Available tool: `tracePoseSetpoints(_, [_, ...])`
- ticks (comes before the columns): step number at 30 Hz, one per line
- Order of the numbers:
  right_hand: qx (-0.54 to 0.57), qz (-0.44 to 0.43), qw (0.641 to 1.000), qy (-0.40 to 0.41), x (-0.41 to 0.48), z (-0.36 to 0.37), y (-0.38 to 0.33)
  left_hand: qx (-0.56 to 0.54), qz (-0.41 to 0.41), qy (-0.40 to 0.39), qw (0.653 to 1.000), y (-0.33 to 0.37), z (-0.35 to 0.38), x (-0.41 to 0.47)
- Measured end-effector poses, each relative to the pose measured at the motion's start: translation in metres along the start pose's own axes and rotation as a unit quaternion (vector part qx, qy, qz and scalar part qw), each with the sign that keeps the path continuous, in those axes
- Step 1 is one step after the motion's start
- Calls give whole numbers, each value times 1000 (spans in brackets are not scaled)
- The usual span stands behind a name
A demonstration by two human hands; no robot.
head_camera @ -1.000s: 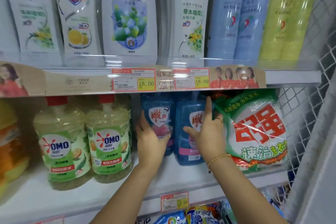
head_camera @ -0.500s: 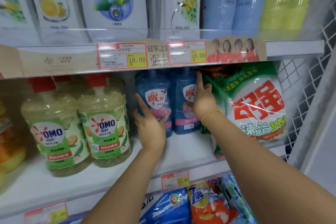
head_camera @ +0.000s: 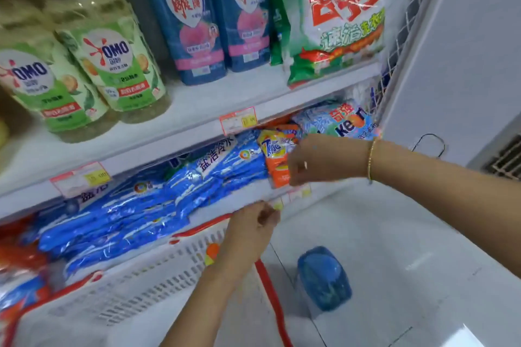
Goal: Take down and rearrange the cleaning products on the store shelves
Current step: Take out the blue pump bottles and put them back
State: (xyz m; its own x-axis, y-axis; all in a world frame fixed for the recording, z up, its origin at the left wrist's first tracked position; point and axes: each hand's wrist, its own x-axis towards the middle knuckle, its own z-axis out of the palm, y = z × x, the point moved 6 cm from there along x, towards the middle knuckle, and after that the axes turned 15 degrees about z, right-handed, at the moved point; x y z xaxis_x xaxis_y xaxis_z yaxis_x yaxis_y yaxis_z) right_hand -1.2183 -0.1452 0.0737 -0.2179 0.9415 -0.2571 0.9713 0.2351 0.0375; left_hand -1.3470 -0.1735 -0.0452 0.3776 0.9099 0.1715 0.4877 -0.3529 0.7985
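Item: orange Tide packet (head_camera: 275, 162), roughly upright near the right end of the lower shelf (head_camera: 225, 203), just left of your right hand (head_camera: 318, 160), whose fingers curl at its edge, grip too blurred to tell; left hand (head_camera: 251, 231) loosely curled, empty, farther off below.

Right hand (head_camera: 315, 159) outstretched, left hand (head_camera: 249, 227) lower, fingers blurred
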Motion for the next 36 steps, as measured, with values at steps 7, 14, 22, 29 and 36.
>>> tracePoseSetpoints(7, [103, 113, 971, -185, -47, 155, -4, 4, -57, -228, 972, -33, 94, -35])
tracePoseSetpoints(14, [137, 213, 957, -141, -52, 192, 1, 9, -38, -254, 966, -32, 97, -36])
tracePoseSetpoints(22, [200, 258, 943, -73, -59, 200, 11, 22, -47, -235, 971, -30, 95, -40])
tracePoseSetpoints(29, [261, 200, 944, 1, -59, 171, 18, -87, -87, -228, 966, -27, 83, -38])
tracePoseSetpoints(36, [213, 35, 970, 112, -73, 27, 5, -193, -21, -210, 958, 4, 33, -20])
